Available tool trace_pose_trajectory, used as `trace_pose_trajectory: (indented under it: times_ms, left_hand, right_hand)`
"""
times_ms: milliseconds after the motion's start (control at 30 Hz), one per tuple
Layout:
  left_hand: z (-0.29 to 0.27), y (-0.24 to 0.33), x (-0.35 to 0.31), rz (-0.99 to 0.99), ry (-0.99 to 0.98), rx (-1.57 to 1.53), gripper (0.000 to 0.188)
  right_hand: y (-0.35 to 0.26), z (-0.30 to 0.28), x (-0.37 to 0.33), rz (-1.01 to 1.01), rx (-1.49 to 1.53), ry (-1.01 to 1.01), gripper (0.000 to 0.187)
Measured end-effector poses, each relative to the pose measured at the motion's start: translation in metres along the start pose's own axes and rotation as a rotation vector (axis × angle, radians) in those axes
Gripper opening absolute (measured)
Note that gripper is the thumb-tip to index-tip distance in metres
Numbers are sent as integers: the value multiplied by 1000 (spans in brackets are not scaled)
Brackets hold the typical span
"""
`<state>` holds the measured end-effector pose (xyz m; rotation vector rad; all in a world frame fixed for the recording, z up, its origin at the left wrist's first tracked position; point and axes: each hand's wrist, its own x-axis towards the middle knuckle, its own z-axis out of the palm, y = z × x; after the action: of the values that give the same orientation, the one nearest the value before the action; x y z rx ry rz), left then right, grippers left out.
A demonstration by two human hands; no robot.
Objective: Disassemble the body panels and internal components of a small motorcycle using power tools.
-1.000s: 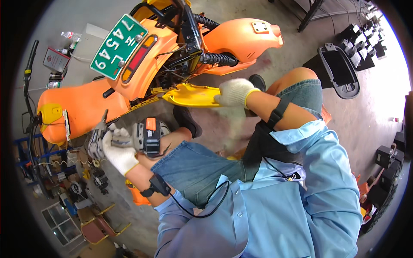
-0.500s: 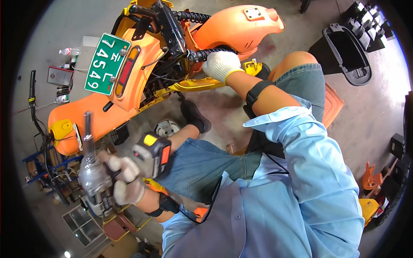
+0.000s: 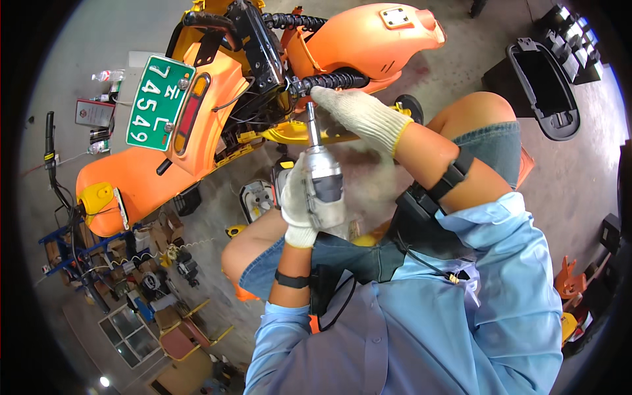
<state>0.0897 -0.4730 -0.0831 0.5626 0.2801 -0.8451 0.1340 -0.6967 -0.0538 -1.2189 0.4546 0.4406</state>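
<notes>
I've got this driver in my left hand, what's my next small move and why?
Perhaps line the socket up with the left end of the nearer shock absorber: your left hand holds the driver pointing that way, and your right hand is beside that end.

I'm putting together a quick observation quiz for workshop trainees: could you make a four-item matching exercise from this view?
Column one:
1. Power tool
2. Right hand
3. Licence plate
4. Shirt

Column two:
A. Green
B. Light blue
C. Held in the left hand
D. Gloved, close to a black coil spring

Right pairs: 1-C, 2-D, 3-A, 4-B.
</notes>
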Motion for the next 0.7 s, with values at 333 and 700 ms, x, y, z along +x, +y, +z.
trace_pose_trajectory:
  times_ms: [333,700]
  left_hand:
    - [-38,-28,45,322,98,246,41]
    - [-3,-33,42,338,352,361,43]
  right_hand:
    - [-3,2,-11,-74,-707,32,53]
    - [-10,1,3,-40,-764,-37,41]
